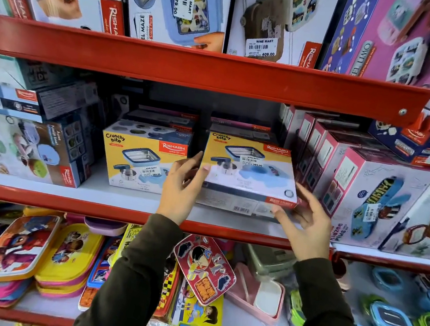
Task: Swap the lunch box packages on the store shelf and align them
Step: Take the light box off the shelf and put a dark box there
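The Crunchy Bite lunch box package [248,167] sits tipped back between both hands on the middle shelf [120,212], its yellow-and-white face turned up toward the camera and its long axis running left to right along the shelf edge. The left hand [181,188] holds its left end, fingers [195,160] loosely spread with the thumb tip on the face. The right hand [307,224] cups the lower right corner, fingers spread along the right end, thumb on the front edge. Both hands are on it, neither nearer.

Just to its left stands a second Crunchy Bite package [140,158], upright and square to the front, with a narrow gap between them where the left hand sits. Close on the right a row of pink boxes [327,155] leans in, touching or nearly so; I cannot tell which. That row and the red shelf above [193,69] limit how the package can be lifted out, so a forward pull looks the likelier path.
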Action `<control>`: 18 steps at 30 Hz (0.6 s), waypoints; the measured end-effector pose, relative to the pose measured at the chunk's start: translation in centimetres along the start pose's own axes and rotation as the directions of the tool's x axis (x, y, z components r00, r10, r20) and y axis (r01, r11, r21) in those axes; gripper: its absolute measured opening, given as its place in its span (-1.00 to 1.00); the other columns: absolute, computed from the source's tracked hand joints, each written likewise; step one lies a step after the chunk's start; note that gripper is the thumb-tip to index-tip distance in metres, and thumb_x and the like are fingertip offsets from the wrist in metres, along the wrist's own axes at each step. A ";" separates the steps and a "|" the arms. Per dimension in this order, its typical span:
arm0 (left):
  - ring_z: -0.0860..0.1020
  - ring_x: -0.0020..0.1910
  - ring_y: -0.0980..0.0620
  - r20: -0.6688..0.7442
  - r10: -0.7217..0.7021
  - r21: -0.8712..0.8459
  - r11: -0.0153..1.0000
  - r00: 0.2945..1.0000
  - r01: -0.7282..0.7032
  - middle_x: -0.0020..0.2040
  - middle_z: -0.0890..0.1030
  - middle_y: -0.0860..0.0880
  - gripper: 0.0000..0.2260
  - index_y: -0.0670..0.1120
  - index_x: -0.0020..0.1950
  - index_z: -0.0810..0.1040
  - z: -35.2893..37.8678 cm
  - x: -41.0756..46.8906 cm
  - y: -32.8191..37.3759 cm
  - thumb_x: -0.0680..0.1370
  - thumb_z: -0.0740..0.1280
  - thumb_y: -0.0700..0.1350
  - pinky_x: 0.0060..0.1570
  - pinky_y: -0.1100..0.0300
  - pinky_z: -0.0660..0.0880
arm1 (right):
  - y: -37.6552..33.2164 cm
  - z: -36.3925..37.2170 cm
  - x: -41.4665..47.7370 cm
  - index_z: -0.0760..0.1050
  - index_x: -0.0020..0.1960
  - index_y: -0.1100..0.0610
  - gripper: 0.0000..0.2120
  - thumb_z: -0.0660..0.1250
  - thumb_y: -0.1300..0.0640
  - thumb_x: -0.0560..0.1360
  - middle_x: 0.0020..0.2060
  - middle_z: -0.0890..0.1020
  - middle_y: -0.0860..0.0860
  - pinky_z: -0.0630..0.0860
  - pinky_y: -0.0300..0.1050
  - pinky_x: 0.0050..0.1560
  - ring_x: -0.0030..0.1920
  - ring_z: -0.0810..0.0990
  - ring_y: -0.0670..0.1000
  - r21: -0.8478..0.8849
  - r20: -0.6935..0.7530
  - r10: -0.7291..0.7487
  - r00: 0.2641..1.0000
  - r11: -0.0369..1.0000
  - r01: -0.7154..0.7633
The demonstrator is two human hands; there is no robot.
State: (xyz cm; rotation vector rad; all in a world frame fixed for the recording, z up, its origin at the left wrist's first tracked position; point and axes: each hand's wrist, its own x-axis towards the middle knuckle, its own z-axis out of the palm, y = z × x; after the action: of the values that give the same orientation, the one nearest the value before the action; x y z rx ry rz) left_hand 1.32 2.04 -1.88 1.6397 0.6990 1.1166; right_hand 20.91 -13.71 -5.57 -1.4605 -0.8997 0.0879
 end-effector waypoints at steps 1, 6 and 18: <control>0.50 0.23 0.18 0.035 -0.003 -0.020 1.000 0.999 0.004 0.24 0.46 0.03 -0.57 -0.04 0.49 0.44 -0.2 0.0 0.1 0.63 0.27 0.01 0.33 0.13 0.41 | -0.4 0.0 0.1 0.49 0.34 0.02 -0.41 0.57 0.17 0.35 0.21 0.65 -0.02 0.59 -0.19 0.18 0.21 0.63 -0.10 0.034 -0.028 0.013 1.000 0.999 -0.012; 0.46 0.31 0.40 0.195 0.101 0.098 0.988 0.976 -0.122 0.38 0.49 0.08 -0.37 -0.02 0.54 0.27 -0.9 -0.5 -0.6 0.46 0.28 -0.21 0.36 0.36 0.45 | -2.4 0.0 1.2 0.56 0.07 0.04 -0.58 0.56 -0.06 0.28 -0.04 0.69 -0.11 0.61 -0.31 0.01 -0.11 0.66 -0.29 0.106 -0.211 0.068 0.975 0.993 -0.046; 0.53 0.01 0.20 -0.114 0.128 0.189 0.976 0.985 -0.105 0.24 0.46 -0.15 -0.71 -0.19 0.31 0.47 2.0 0.5 -1.3 0.61 0.35 -0.16 0.05 0.50 0.53 | -0.2 0.6 2.1 0.48 0.17 -0.17 -0.52 0.50 0.27 0.41 0.12 0.65 -0.12 0.55 -0.12 0.16 0.21 0.62 -0.05 0.094 -0.040 0.056 0.998 0.994 -0.052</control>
State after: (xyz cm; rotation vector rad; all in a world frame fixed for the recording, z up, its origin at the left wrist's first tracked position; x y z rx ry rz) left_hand 3.42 2.13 -3.05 1.7958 0.8147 1.2805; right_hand 21.88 -12.07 -4.49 -1.3948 -0.8115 0.1365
